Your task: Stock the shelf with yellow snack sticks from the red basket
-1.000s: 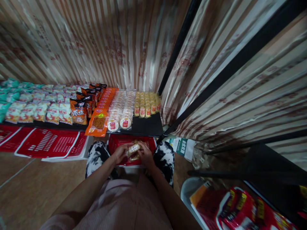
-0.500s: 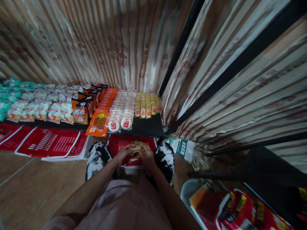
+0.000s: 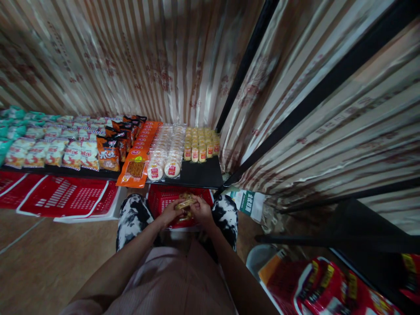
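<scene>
Between my knees stands a red plastic basket (image 3: 158, 199) with several yellow wrapped snacks in it. Just above these, a yellow wrapped snack (image 3: 185, 204) is held between both hands. My left hand (image 3: 169, 213) is closed on its left end, and my right hand (image 3: 201, 211) grips the right end, fingertips pressed to the wrapper. Beyond the basket, on a black shelf (image 3: 202, 173), similar small yellow packets (image 3: 199, 146) stand in rows. Beside them are two rows of clear-wrapped round white crackers (image 3: 164, 166).
Further left on the shelf lie orange stick packs (image 3: 133, 173), orange-black bags (image 3: 109, 153), white bags (image 3: 54, 151) and green bags (image 3: 13, 131). Red baskets (image 3: 65, 194) sit below. Black metal bars (image 3: 282, 116) cross at right, near red packages (image 3: 328, 282).
Both hands stay over the basket, and the yellow snack has turned slightly between the fingers. The camera view has shifted a little; the shelf goods look unchanged.
</scene>
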Available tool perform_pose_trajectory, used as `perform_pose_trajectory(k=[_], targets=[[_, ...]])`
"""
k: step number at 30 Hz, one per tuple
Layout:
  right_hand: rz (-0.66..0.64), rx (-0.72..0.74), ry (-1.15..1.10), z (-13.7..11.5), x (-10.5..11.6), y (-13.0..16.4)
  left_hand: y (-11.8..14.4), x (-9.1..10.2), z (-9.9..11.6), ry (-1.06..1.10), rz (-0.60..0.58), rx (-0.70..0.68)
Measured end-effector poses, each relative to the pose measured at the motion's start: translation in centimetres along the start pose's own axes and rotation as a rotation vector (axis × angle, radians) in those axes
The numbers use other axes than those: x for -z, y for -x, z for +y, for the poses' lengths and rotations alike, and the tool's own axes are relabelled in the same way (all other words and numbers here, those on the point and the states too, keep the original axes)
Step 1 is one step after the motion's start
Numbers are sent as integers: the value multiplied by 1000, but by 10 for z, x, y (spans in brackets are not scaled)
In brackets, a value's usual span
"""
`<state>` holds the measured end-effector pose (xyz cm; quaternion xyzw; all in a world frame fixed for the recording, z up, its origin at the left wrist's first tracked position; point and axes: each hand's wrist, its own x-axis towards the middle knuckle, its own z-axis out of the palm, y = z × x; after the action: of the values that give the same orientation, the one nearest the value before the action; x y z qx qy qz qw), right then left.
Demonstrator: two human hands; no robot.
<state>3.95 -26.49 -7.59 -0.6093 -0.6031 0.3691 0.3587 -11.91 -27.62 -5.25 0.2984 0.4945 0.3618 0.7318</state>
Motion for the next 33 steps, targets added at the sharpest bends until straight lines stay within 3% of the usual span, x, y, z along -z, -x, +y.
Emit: perform_pose_trajectory(k=[11, 20, 33], targets=[[23, 41, 126, -11, 9, -5, 5, -3, 3, 42, 22, 35], [22, 32, 98, -12, 10, -8, 4, 3, -1, 148, -52, 64], [-52, -213, -306, -11, 3, -6, 8, -4, 3, 323, -60, 165]])
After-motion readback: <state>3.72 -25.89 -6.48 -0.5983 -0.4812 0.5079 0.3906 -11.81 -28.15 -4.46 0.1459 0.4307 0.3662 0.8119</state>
